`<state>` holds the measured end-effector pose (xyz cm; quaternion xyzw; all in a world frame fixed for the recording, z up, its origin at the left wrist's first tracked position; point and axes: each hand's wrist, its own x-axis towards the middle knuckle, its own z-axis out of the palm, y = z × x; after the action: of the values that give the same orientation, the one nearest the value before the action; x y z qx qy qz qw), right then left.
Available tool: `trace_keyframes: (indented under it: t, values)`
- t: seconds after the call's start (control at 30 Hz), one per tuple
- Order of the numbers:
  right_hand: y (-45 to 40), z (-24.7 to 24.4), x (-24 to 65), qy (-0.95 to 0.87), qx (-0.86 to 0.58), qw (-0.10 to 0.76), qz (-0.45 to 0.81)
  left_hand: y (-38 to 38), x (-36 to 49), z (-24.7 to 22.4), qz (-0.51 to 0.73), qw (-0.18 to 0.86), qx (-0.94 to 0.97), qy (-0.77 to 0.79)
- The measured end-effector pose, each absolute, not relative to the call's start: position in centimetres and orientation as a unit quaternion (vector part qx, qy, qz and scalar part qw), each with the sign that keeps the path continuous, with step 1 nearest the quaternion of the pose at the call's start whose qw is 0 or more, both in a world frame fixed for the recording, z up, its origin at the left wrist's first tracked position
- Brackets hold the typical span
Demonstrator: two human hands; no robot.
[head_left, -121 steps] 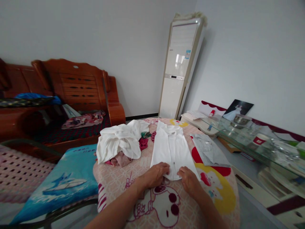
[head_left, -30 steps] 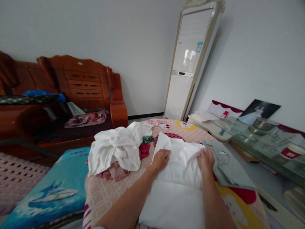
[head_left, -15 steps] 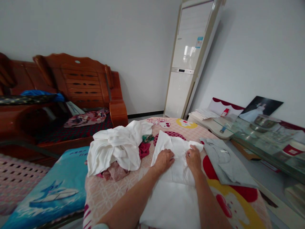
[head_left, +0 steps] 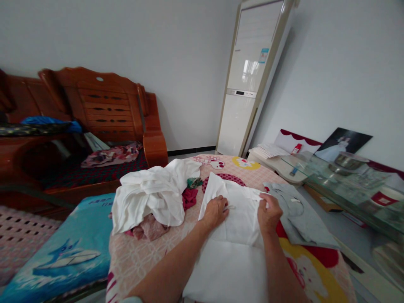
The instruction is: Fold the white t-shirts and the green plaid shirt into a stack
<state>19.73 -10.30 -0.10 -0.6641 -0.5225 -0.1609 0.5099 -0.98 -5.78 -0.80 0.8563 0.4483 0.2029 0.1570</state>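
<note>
A white garment lies lengthwise before me, smoothed into a long panel with a crease across its middle. On the left part of its far half rests my left hand, fingers curled onto the cloth beside a small pucker. My right hand pinches the garment's right edge between thumb and fingers, near its far right corner. Just right of that hand is a folded grey shirt. To the left sits a crumpled heap of white cloth, with a dusty-pink piece and a dark-red piece partly under it.
A patterned pink cloth covers the round surface. Blue cushion and wooden sofa stand left. At right, a glass-topped cabinet holds bowls, papers and a photo. A tall air conditioner stands behind.
My right hand has moved right to the garment's edge and pulled it, flattening the far part. My left hand stays almost in place. The view has shifted slightly.
</note>
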Motion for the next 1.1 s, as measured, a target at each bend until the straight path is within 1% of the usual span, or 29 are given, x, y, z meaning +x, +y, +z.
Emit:
trace_keyframes:
  t: [0.07, 0.13, 0.17, 0.2, 0.27, 0.33, 0.43, 0.5, 0.57, 0.7, 0.77, 0.83, 1.0, 1.1]
  values:
    - [-9.7, -0.4, 17.7, -0.617, -0.658, 0.423, -0.083, -5.7, -1.0, -1.0, 0.215, 0.163, 0.850, 0.453]
    - [-9.1, -1.4, 16.6, -0.657, -0.674, 0.337, -0.022, -5.5, -1.1, -1.3, 0.247, 0.179, 0.835, 0.458]
    - [-8.9, -2.1, 16.6, -0.655, -0.687, 0.314, -0.011, -5.3, -1.2, -1.3, 0.268, 0.194, 0.823, 0.462]
    - [-8.7, -2.7, 16.9, -0.641, -0.702, 0.310, -0.014, -5.1, -1.4, -1.3, 0.290, 0.215, 0.806, 0.469]
    - [-8.4, -3.5, 18.1, -0.599, -0.720, 0.348, -0.044, -4.5, -1.8, -1.2, 0.337, 0.287, 0.755, 0.483]
    - [-8.3, -3.8, 19.4, -0.566, -0.712, 0.409, -0.071, -3.9, -2.3, -1.0, 0.400, 0.390, 0.673, 0.484]
    - [-8.4, -3.4, 20.0, -0.568, -0.676, 0.467, -0.047, -3.3, -2.9, -0.8, 0.510, 0.522, 0.525, 0.438]
    - [-8.7, -2.9, 19.4, -0.580, -0.655, 0.484, 0.013, -3.2, -3.0, -0.6, 0.551, 0.567, 0.459, 0.406]
    - [-8.9, -2.4, 18.2, -0.580, -0.636, 0.500, 0.095, -3.4, -2.8, -0.4, 0.550, 0.593, 0.448, 0.380]
    - [-9.2, -1.7, 16.2, -0.548, -0.595, 0.531, 0.253, -4.3, -2.0, -0.2, 0.468, 0.627, 0.563, 0.267]
    - [-9.2, -1.5, 15.7, -0.549, -0.580, 0.536, 0.273, -4.8, -1.6, -0.3, 0.425, 0.605, 0.642, 0.205]
    - [-9.2, -1.5, 15.7, -0.570, -0.571, 0.525, 0.270, -5.0, -1.4, -0.6, 0.404, 0.539, 0.710, 0.204]
    - [-8.7, -2.4, 16.2, -0.588, -0.589, 0.503, 0.233, -3.9, -2.1, -2.0, 0.407, 0.322, 0.769, 0.374]
    - [-8.2, -2.8, 16.4, -0.583, -0.611, 0.507, 0.170, -3.1, -2.6, -3.2, 0.394, 0.246, 0.775, 0.428]
